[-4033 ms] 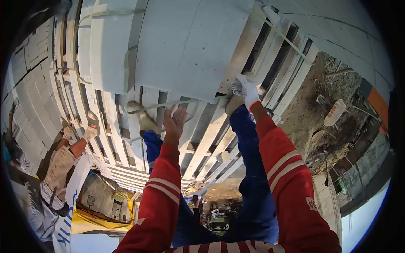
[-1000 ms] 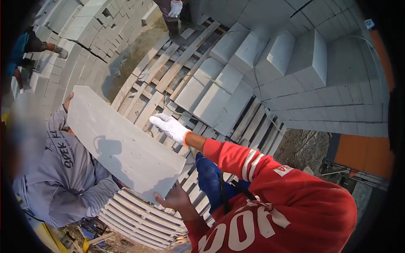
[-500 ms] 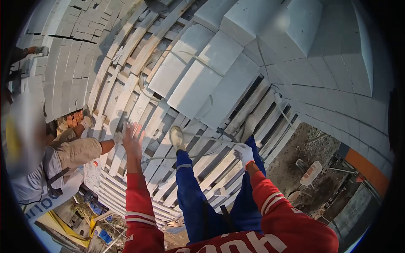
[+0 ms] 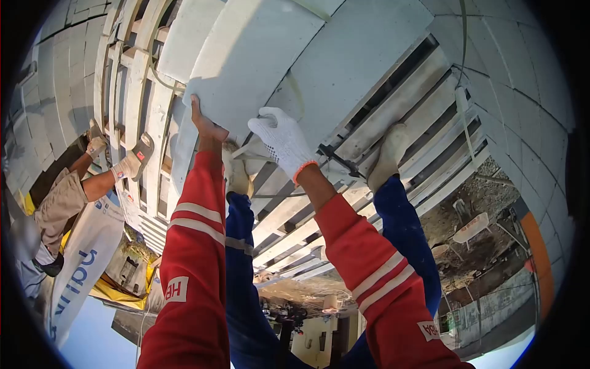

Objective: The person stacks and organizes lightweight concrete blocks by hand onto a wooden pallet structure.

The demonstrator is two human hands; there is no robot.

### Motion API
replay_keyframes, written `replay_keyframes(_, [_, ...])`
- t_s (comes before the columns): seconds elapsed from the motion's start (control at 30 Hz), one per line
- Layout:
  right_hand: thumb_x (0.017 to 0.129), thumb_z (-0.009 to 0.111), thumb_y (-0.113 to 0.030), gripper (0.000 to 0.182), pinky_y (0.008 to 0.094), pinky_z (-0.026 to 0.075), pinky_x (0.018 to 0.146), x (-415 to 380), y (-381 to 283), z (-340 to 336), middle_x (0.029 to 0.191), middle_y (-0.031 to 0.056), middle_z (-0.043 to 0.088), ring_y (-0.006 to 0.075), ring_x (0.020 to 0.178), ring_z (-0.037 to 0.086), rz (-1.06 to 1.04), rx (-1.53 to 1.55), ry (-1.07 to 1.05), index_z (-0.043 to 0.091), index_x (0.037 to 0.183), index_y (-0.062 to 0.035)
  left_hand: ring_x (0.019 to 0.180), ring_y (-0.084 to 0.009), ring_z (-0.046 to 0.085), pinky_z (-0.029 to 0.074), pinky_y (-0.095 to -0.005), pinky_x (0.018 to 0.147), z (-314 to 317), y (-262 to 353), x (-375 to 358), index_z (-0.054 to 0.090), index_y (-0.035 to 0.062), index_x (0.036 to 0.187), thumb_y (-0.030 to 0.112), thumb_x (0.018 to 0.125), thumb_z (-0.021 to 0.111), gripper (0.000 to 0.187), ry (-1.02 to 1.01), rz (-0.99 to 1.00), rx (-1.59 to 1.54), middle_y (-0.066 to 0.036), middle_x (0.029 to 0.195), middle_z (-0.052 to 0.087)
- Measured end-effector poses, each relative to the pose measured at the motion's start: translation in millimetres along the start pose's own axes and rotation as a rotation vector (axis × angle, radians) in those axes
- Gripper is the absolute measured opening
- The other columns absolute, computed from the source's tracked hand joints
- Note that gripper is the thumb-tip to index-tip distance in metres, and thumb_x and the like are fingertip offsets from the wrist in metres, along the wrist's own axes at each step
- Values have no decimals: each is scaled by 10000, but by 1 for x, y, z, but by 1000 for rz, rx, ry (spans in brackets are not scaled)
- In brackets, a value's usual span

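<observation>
Pale grey concrete blocks lie side by side on a wooden pallet (image 4: 424, 80) in front of me. My left hand (image 4: 209, 126), bare, grips the near left corner of the middle concrete block (image 4: 246, 61), partly hidden against its side. At that block's near right corner is my right hand (image 4: 281, 138) in a white knitted glove with an orange cuff, its fingers curled against the edge. Another block (image 4: 359, 58) rests alongside to the right. A slack pale strap (image 4: 295, 95) lies over it. A black bar-like tool (image 4: 338, 160) sits on the slats near my right foot.
Stacked blocks form a wall (image 4: 510, 67) at the right. On the left, a co-worker's leg (image 4: 101, 184) and sandal (image 4: 142, 154) are on the pallets, beside a white banner (image 4: 83, 264). Slat gaps surround my feet. A wheelbarrow (image 4: 472, 227) stands on the ground below right.
Both hands have moved forward and inward to the middle block's near end. My view has dropped closer to the blocks. The co-worker at left appears lower and farther to the left.
</observation>
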State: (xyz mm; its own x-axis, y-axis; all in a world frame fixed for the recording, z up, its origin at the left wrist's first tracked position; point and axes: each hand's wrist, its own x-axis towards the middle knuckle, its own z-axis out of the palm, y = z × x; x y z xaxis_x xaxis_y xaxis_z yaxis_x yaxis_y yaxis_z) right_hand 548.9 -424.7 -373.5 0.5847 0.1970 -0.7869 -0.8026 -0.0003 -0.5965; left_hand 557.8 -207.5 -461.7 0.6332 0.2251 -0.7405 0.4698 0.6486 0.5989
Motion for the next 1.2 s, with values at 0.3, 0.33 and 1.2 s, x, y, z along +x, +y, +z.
replay_keyframes(0.3, [877, 647, -563, 707, 391, 443, 992, 41, 36, -37, 1346, 82, 529, 225, 1178, 530, 187, 383, 183, 494, 1392, -103, 1138, -314, 569, 468, -453, 967, 27, 9, -26, 496, 59, 1337, 483, 928, 510, 590, 153, -24, -370, -114, 1271, 567])
replay_keyframes(0.33, [877, 647, -563, 707, 391, 443, 992, 50, 37, -27, 1346, 82, 529, 225, 1178, 530, 183, 361, 174, 494, 1392, -103, 1146, -315, 563, 451, -445, 985, 30, 7, -31, 499, 60, 1334, 464, 926, 499, 574, 54, 52, -374, -120, 1267, 569])
replay_keyframes(1.2, [900, 635, -457, 599, 422, 508, 942, -195, -8, -51, 1274, 122, 606, 289, 1107, 605, 204, 947, 215, 522, 1347, -75, 1095, -248, 533, 437, -366, 949, 154, 114, -430, 395, 6, 1302, 146, 736, 739, 677, 614, -54, 112, -140, 1228, 496])
